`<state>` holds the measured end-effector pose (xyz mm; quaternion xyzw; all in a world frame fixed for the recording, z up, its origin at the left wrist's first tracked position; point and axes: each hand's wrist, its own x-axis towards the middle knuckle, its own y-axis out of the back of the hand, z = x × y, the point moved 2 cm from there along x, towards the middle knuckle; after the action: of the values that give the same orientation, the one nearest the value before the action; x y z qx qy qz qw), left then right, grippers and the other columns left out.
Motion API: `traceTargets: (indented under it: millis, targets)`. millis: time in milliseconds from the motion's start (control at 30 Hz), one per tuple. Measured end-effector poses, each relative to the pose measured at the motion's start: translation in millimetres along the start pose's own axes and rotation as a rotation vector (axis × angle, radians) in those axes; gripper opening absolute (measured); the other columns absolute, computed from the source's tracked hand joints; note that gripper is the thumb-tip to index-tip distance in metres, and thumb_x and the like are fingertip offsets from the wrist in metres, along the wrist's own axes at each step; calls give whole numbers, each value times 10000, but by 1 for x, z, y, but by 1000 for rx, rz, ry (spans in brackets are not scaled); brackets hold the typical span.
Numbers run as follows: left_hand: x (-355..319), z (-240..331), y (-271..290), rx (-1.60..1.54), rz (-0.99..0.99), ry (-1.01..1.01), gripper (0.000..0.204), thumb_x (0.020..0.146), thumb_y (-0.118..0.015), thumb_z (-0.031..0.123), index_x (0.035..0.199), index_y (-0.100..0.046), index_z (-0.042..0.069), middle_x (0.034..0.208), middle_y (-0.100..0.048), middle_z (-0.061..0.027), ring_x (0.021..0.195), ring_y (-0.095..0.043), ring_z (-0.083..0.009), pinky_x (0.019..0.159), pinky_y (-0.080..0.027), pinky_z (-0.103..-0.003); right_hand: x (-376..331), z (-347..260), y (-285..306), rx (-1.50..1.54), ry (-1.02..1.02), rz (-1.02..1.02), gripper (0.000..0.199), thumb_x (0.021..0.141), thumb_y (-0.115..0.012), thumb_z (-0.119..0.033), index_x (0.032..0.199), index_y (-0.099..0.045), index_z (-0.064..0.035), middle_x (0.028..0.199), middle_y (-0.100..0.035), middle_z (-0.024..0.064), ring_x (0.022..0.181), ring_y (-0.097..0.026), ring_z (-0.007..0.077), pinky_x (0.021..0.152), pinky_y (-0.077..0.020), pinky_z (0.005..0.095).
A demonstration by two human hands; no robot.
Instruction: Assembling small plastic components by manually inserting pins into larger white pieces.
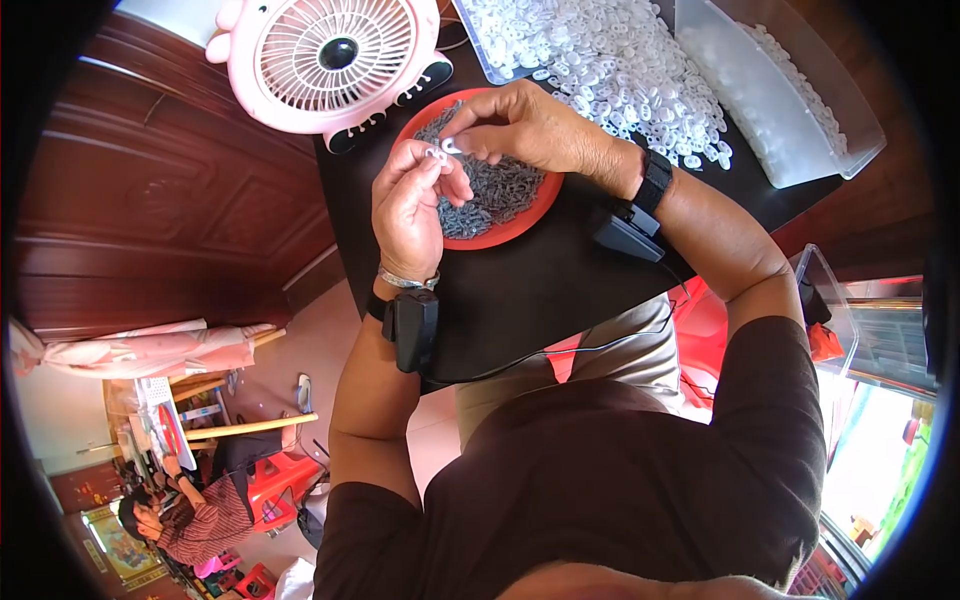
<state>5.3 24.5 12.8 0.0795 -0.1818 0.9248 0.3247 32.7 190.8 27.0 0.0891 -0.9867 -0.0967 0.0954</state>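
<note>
Above an orange-red bowl full of small grey pieces, my two hands meet fingertip to fingertip. My left hand pinches a small white plastic piece between thumb and fingers. From the far right side, my right hand comes in with its fingers closed on another small white piece, right beside the first one. Whether the two pieces touch is too small to tell. Both wrists wear black strapped devices, and a bracelet circles the left one.
A pink fan stands just left of the bowl. Behind it on the black table lies a large heap of white oval plastic pieces, beside a clear bin with more. A cable runs along the table's near edge. Another person sits at lower left.
</note>
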Motion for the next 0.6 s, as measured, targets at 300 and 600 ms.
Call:
traceTargets:
  millis: [300, 600]
  targets:
    - [-1, 1, 0, 209, 110, 109, 141, 872, -508, 145, 778, -539, 44, 620, -526, -6, 511, -468, -68, 484, -336, -197, 3, 7, 6, 341, -75, 80, 184, 866, -624, -124, 1013, -637, -14, 819, -655, 32, 701, -624, 73, 626, -508, 175]
    - [-2, 0, 1, 251, 104, 110, 128, 860, -528, 130, 760, -531, 49, 602, -493, 16, 497, -431, -44, 453, -298, -186, 2, 4, 5, 245, -59, 43, 195, 862, -631, -124, 1017, -636, -6, 829, -657, 36, 716, -616, 72, 630, -506, 183]
